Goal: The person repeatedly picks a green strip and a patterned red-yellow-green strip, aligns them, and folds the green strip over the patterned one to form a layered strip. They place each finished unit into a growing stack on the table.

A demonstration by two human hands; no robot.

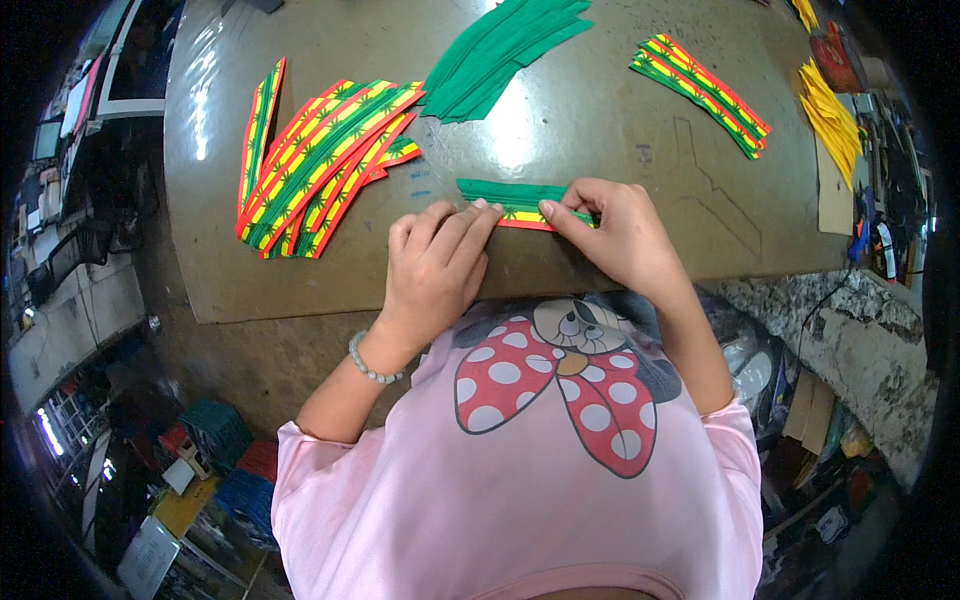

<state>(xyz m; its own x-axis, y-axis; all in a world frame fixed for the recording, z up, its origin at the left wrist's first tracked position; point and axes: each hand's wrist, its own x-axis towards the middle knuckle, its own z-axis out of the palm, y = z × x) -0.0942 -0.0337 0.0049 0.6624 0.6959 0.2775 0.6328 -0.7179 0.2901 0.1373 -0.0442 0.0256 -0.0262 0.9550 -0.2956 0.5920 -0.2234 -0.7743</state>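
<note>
Near the table's front edge lies a patterned fabric strip, red, yellow and green with leaf shapes. A plain green fabric strip runs along its far side, partly over or against it; which, I cannot tell. My left hand has its fingers curled together, fingertips pressing on the left part of the patterned strip. My right hand pinches the right end, thumb on top and fingers bent behind. Its fingers hide that end. A beaded bracelet circles my left wrist.
Left on the table is a fanned pile of patterned strips, one single patterned strip beside it. Green strips lie at the far middle, a small patterned stack at the far right. Yellow pieces hang by the right edge.
</note>
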